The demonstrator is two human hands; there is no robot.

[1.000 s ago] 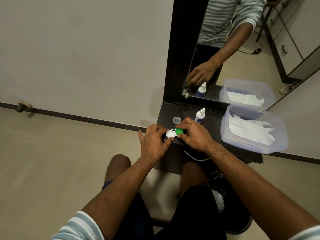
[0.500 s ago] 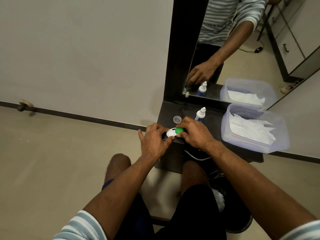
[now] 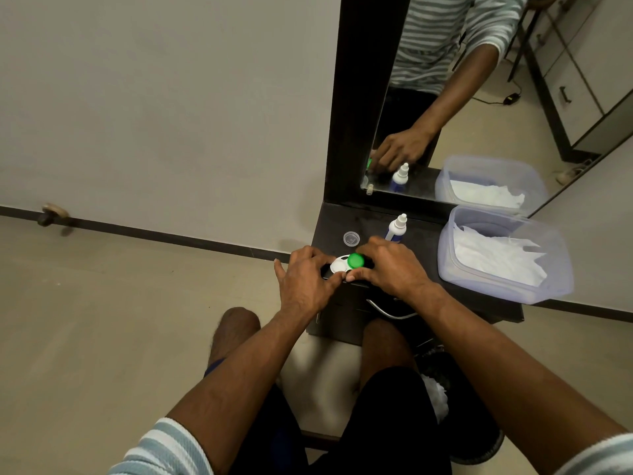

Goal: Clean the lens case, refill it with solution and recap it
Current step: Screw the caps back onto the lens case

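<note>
At the front edge of a dark dressing shelf (image 3: 428,269), a person's left hand (image 3: 305,279) curls its fingers around the white end of a contact lens case (image 3: 342,264), pinning it flat. The right hand (image 3: 390,265) pinches the green cap (image 3: 355,260) between thumb and fingertips. The case looks light, rigid and slick, likely to skid or spin unless braced at its body while the ribbed cap rim is turned. Beyond stand a small clear cap (image 3: 351,238), a solution bottle (image 3: 396,228) and a tissue tub (image 3: 507,255).
</note>
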